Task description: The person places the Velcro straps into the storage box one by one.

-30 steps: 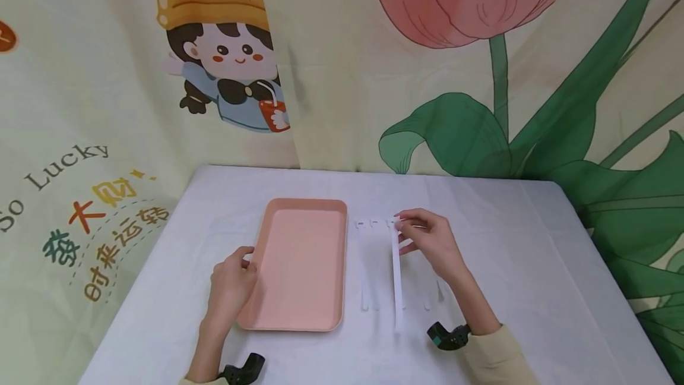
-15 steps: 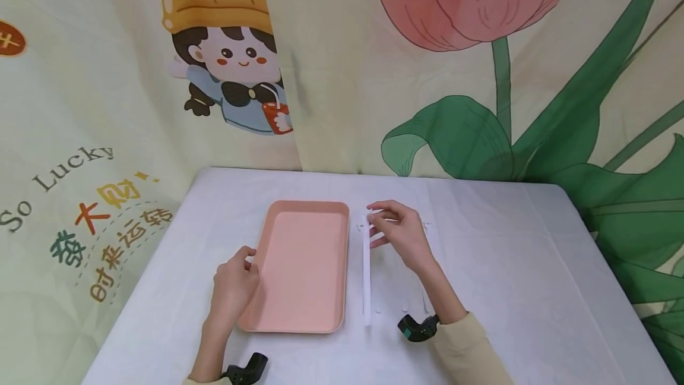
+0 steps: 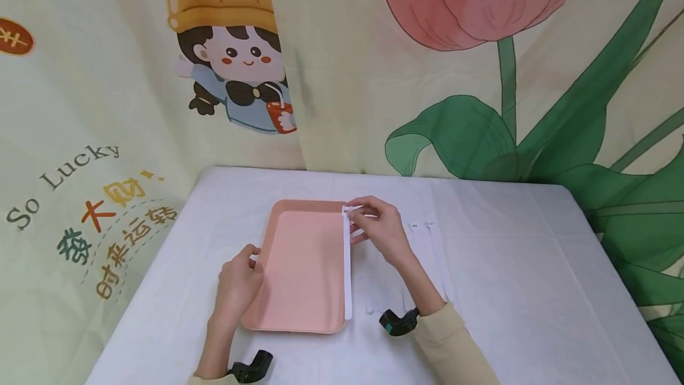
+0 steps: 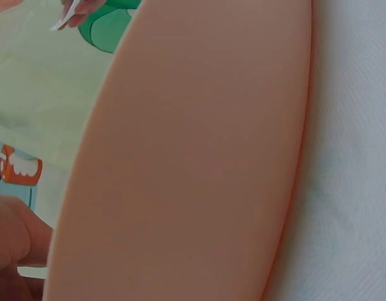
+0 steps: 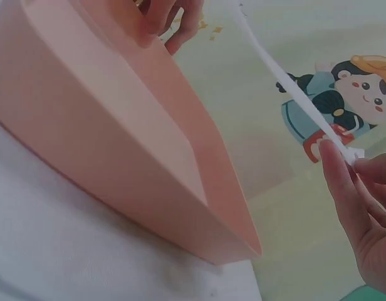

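Observation:
A shallow pink tray [image 3: 304, 272] lies on the white-covered table. My left hand [image 3: 238, 281] holds its left rim, with curled fingers reaching over the edge in the right wrist view. Between thumb and fingertips, my right hand [image 3: 382, 230] pinches one end of a long, thin white strip [image 3: 347, 278]. A small tab with a dark mark shows at the pinched end. In the head view the strip runs lengthwise over the tray's right rim. The right wrist view shows the strip [image 5: 293, 91] held above the tray's wall [image 5: 124, 150], its far end beyond the view.
Several similar pale strips [image 3: 429, 236] lie on the table right of the tray, partly hidden by my right forearm. Black wrist cameras [image 3: 253, 367] sit on both wrists. A printed cloth backdrop [image 3: 331, 76] hangs behind the table's far edge.
My right hand has carried the white strip leftward from among the other strips to the tray's right rim. My left hand has stayed on the tray, and the head view has shifted slightly.

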The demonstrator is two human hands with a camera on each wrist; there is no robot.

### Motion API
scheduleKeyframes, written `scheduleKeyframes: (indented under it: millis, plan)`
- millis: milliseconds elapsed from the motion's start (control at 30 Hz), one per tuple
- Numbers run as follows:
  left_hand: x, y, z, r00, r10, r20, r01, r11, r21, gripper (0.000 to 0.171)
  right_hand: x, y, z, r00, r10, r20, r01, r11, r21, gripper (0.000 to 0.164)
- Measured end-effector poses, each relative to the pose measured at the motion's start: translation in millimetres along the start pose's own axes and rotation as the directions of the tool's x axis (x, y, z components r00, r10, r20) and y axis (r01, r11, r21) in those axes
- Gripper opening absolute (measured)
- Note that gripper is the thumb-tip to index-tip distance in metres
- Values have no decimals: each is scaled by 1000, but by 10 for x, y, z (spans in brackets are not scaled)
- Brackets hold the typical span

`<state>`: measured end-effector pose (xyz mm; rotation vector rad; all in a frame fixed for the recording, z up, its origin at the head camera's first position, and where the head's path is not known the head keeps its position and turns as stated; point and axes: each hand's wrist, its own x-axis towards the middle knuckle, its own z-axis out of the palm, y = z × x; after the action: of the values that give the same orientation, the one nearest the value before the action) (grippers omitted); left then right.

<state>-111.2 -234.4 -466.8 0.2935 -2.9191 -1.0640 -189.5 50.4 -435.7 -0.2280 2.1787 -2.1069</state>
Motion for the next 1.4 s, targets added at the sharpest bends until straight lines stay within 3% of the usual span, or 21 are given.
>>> scheduleKeyframes:
  millis: [700,1133,1400]
  plan:
    - [-5,0,-24,1000,-25,0,25,1000,-12,35,316,-11,766,995,58,80,-66,992,106,21]
    - [3,15,-26,1000,8,-7,-8,1000,-11,34,445,126,1152,983,169,72,-179,967,182,15]
    - [3,-23,-28,1000,-8,-29,8,1000,-2,31,511,309,1392,975,211,75,-218,971,100,14]
